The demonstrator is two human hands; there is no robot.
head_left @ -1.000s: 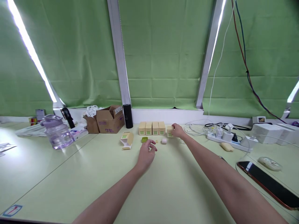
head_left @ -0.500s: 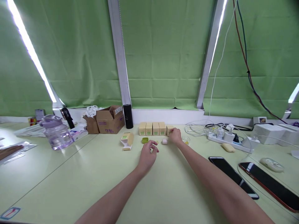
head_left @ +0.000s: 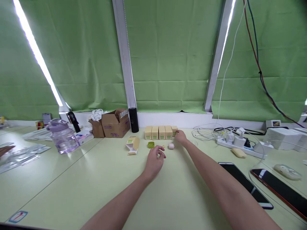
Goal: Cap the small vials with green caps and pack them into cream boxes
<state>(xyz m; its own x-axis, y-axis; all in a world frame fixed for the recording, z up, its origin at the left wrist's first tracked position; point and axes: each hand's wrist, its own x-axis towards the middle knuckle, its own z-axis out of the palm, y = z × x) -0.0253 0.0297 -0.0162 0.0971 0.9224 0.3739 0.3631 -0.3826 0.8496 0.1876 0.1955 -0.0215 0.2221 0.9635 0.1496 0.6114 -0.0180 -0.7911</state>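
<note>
Several small tan cardboard boxes (head_left: 155, 132) with windowed fronts stand in a row at the far side of the table. My right hand (head_left: 180, 137) has its fingers closed at the row's right end on a small cardboard box (head_left: 174, 130), part of which they hide. My left hand (head_left: 155, 159) hovers low over the table, fingers loosely curled and apart, with nothing seen in it. Just beyond it are a green square container (head_left: 151, 145), a tiny yellow piece (head_left: 163, 146) and a pale pink rounded block (head_left: 171, 146). An opened tan carton (head_left: 132, 146) lies to their left.
Behind are a brown cardboard box (head_left: 115, 124) and a black cylinder (head_left: 133, 119). A purple water bottle (head_left: 62, 136) stands left. To the right lie a power strip (head_left: 240, 147), white cables (head_left: 203, 131) and two phones (head_left: 244, 184), (head_left: 280, 188) beside my right forearm.
The rightmost small box has shifted back and left against the row, with my right hand on it. My left hand stays about where it was. The whole view has shifted slightly.
</note>
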